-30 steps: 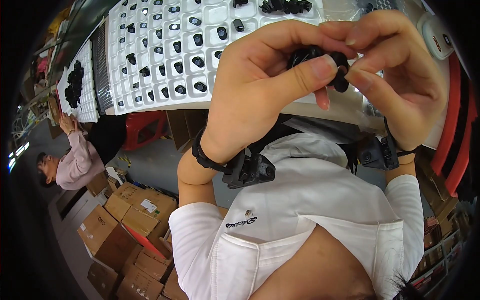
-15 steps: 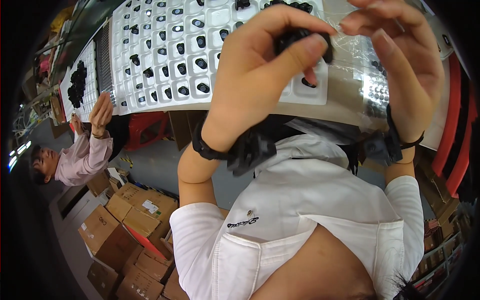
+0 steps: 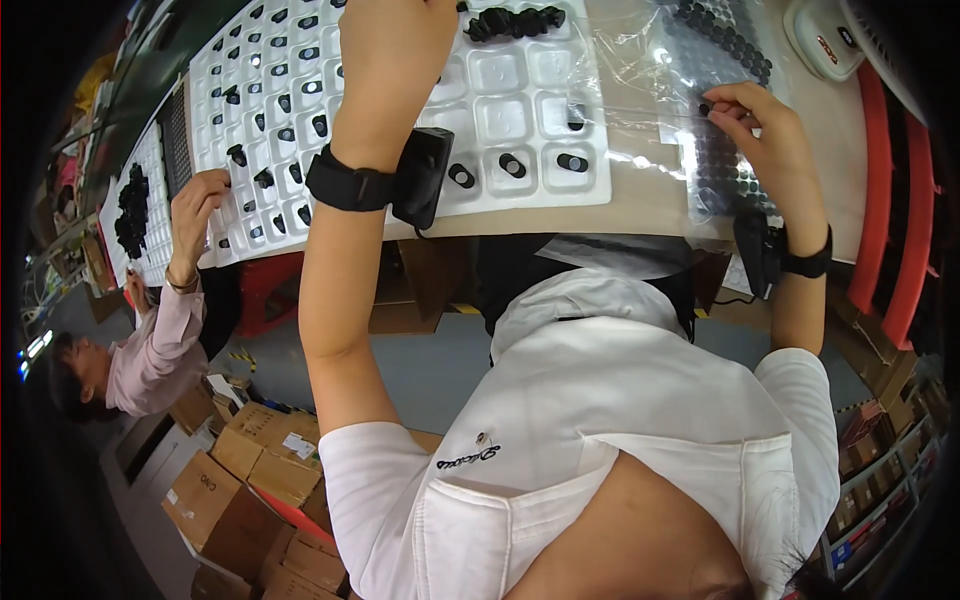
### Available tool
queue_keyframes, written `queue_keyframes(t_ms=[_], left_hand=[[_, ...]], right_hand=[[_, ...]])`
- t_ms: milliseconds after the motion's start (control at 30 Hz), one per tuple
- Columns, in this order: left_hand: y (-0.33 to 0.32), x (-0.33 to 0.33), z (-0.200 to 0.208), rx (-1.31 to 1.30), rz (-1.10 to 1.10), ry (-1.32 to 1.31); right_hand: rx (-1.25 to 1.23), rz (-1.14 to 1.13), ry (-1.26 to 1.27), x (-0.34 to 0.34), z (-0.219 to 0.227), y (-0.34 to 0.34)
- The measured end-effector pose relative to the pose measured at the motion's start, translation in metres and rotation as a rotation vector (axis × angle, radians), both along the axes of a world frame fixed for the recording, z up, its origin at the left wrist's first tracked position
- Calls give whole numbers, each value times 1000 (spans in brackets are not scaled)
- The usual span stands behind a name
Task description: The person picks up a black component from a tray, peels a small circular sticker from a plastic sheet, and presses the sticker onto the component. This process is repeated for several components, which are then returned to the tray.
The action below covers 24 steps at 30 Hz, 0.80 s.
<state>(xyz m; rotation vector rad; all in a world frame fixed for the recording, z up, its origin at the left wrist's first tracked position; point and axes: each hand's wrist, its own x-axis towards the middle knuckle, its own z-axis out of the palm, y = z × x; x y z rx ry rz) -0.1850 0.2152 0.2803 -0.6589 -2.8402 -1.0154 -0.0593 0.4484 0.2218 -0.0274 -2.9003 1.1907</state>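
Note:
My left hand (image 3: 398, 40) reaches over the white compartment tray (image 3: 545, 195) at the top edge. Its fingers run out of the picture, so what they hold is hidden. My right hand (image 3: 755, 118) is at a clear plastic sheet (image 3: 678, 150) bearing rows of small round black pads. Its thumb and forefinger pinch one small round black pad (image 3: 704, 108) at the sheet's left side. Small black oval parts with a grey spot, such as this black part (image 3: 512, 165), lie singly in the tray's cells. A heap of black parts (image 3: 515, 22) rests across the far cells.
A person in a pink sleeve (image 3: 165, 340) works at the left, one hand (image 3: 200, 200) at the tray's edge. More black parts (image 3: 132, 210) are piled on a further tray. A white device (image 3: 822, 40) stands far right, beside red bars (image 3: 905, 210). Cardboard boxes (image 3: 220, 500) fill the lower left.
My hands have moved apart. The left one, which held a black part, has gone up and left over the tray; the right one has come to the pad sheet.

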Motion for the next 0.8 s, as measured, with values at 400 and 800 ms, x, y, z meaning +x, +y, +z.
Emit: queue_keyframes(t_ms=[400, 800], left_hand=[[-19, 38, -18, 882, -227, -1140], [-18, 52, -11, 900, -433, -1223]], right_hand=[[104, -80, 85, -3, -20, -2], [-97, 105, -164, -55, -21, 25]])
